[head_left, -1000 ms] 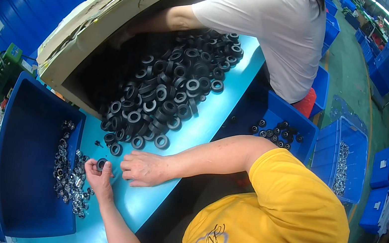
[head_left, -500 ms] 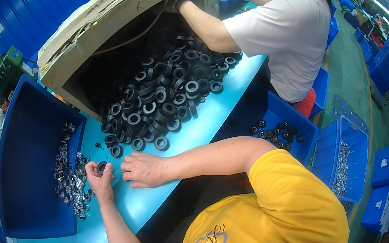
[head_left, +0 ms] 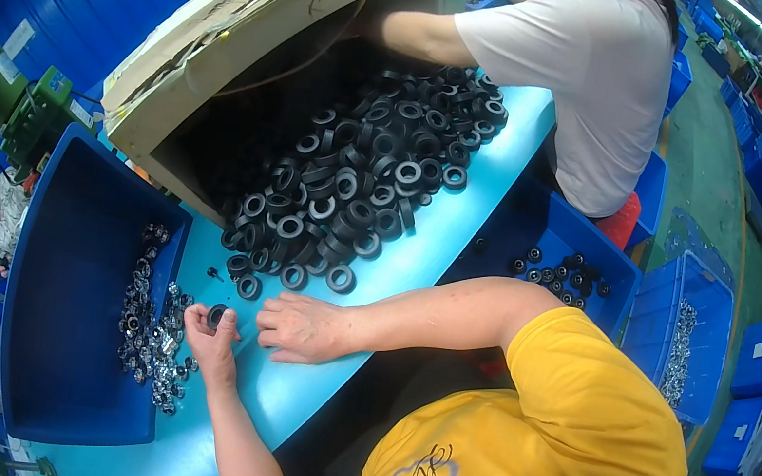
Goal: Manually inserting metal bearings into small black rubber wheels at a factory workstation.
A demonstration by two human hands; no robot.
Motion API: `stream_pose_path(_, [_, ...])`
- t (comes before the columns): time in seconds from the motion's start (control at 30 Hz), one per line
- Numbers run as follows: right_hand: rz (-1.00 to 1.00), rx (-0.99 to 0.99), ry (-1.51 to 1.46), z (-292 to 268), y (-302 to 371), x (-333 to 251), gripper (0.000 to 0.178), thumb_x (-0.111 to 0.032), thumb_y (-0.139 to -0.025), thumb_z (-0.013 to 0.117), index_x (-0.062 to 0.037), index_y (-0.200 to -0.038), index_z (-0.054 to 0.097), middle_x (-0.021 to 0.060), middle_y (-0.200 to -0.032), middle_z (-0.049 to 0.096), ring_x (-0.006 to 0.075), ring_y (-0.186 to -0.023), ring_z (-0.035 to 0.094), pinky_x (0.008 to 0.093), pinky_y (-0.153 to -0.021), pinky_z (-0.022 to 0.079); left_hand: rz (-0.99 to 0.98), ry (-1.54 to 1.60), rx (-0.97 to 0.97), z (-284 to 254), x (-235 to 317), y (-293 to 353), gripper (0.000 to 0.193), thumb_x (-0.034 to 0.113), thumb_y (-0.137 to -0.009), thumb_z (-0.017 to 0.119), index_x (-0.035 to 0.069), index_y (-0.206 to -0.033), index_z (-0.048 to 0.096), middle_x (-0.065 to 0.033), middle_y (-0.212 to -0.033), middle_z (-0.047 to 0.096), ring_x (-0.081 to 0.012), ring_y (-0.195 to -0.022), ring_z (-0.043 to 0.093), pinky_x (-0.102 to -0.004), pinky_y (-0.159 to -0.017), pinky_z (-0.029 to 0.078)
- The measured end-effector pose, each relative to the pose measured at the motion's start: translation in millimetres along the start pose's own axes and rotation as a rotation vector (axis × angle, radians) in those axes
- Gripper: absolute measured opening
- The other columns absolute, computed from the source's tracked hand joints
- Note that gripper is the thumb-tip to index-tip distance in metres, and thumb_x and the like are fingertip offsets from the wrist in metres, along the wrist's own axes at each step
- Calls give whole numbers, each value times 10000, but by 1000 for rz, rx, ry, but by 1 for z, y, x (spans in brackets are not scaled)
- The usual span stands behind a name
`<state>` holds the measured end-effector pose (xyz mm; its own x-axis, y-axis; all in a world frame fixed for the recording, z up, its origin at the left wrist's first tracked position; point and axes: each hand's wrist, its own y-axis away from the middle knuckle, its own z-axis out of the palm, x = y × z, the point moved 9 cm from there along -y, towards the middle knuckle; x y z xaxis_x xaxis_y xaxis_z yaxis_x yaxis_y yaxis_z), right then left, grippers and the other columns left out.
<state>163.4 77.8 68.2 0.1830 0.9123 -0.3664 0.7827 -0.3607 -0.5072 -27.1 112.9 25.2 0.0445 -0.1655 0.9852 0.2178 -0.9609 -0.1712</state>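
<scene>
A black ring (head_left: 217,315) is pinched between the thumb and fingers of my left hand (head_left: 213,343), just above the light blue tabletop (head_left: 276,410). To its right, my right hand (head_left: 303,328) hovers low over or rests on the table, back upward, with fingers curled in. Whatever those fingers hold, if anything, is hidden beneath them. Beyond both hands spreads a large heap of black rings (head_left: 346,184), the nearest ones close to my right fingers. Left of my left hand, shiny metallic parts (head_left: 163,343) lie piled at the mouth of a dark blue bin (head_left: 77,291).
A cream-coloured machine hood (head_left: 264,33) arches over the heap. A co-worker (head_left: 580,91) in a white shirt reaches under it. Right of the table, a blue bin (head_left: 504,207) holds black wheel-like parts, and another blue crate (head_left: 680,283) holds shiny parts. A green motor (head_left: 22,101) stands far left.
The whole view has shifted, so the table and bins appear farther right and slightly higher. My hands keep nearly the same pose. The co-worker's hand has gone into shadow under the hood.
</scene>
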Motion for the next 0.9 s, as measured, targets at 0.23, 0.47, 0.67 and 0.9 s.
stream_pose_path(0.23, [-8,4,9,-2,-1,-1,257,-277,-904,776,-92,-1055,682,87,-1062,576,275,-1067,560,431,-914,449,37,-46,-12,0,1,-1,337,185,-995,772,80,-1123,479,-36,-862,608,-94,-687,561,-235,-578,476])
stream_pose_path(0.47, [0,11,6,-3,1,-1,245,-282,-899,774,-94,-1030,688,83,-1061,576,276,-1073,559,436,-918,451,10,-9,-3,2,-2,-3,293,223,-1047,706,48,-1185,517,-38,-884,612,-81,-702,559,-225,-584,479])
stream_pose_path(0.67, [2,28,-8,0,-2,-2,238,-300,-890,771,-92,-985,707,78,-1050,577,274,-1085,562,453,-930,457,-6,8,-15,-4,-5,-1,312,288,-1104,609,19,-1243,528,-59,-898,631,-79,-683,535,-226,-585,469])
stream_pose_path(0.9, [-1,23,9,-1,-1,0,242,-310,-895,763,-91,-981,706,79,-1052,576,270,-1086,562,451,-923,459,-35,63,-15,7,1,-3,437,385,-1131,537,10,-1354,549,-59,-890,625,-73,-670,521,-222,-589,464])
